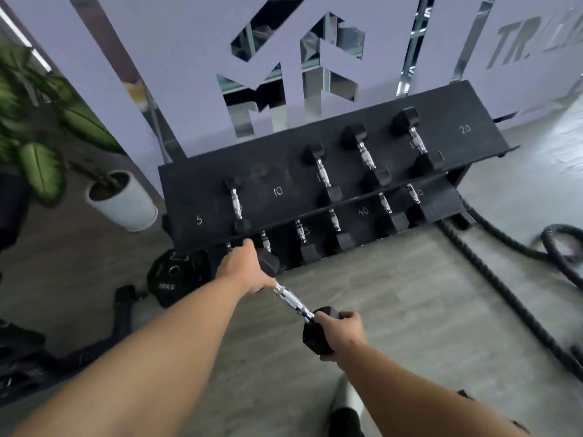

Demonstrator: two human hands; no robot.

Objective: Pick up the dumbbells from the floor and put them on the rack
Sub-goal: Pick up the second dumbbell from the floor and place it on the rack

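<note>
You faced a black rack (315,171) with pale handwritten numbers on its shelves. The top shelf read "5" (199,220) at the left, "10" (277,192) further along and "20" (465,129) at the far right. The lower shelf showed "40" (363,211); other marks there were partly hidden and could not be read. A black weight plate (168,279) on the floor read "10KG". The wall (536,42) at upper right bore large grey letters starting "TR", the rest blurred.
</note>
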